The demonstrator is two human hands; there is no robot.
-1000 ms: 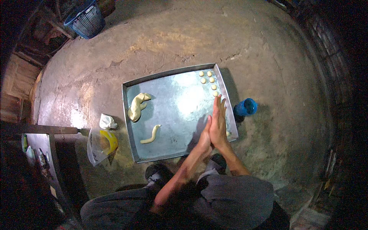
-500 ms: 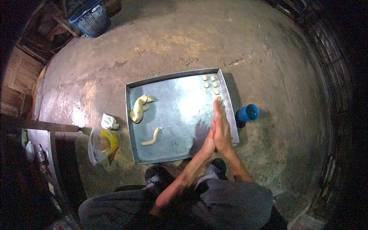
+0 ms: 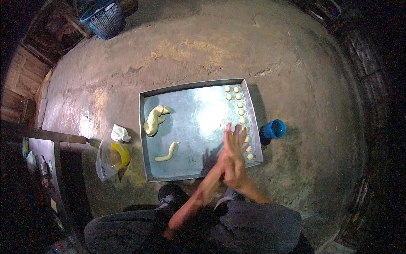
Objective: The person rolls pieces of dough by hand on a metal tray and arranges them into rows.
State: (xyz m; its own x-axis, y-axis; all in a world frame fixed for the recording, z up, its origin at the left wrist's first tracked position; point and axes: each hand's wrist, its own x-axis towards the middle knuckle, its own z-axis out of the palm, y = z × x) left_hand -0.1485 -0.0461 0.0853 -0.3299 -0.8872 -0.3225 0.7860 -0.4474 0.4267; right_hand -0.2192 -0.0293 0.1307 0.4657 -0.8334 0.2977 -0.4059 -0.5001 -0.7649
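Note:
My left hand (image 3: 224,163) and my right hand (image 3: 235,169) are pressed palm to palm above the right part of a metal tray (image 3: 197,174). Their fingers stretch forward, some spread apart and slightly blurred. Whatever lies between the palms, if anything, is hidden. Small round dough balls (image 3: 241,112) line the tray's right side, several of them partly behind the fingers. A thick twisted lump of dough (image 3: 153,121) rests at the tray's left, and a thin curved dough strip (image 3: 167,154) lies nearer to me. Neither hand touches these.
Just right of the tray stands a blue cup (image 3: 277,128). On the floor to its left are a white crumpled bag (image 3: 120,133) and a clear plastic bag with something yellow (image 3: 120,156). A wooden bench (image 3: 63,136) juts in at left; a blue basket (image 3: 103,21) stands far left.
My joined hands have shifted slightly left and toward me, and their fingers are more spread. More dough balls along the right side have come into sight. The larger dough pieces stay put.

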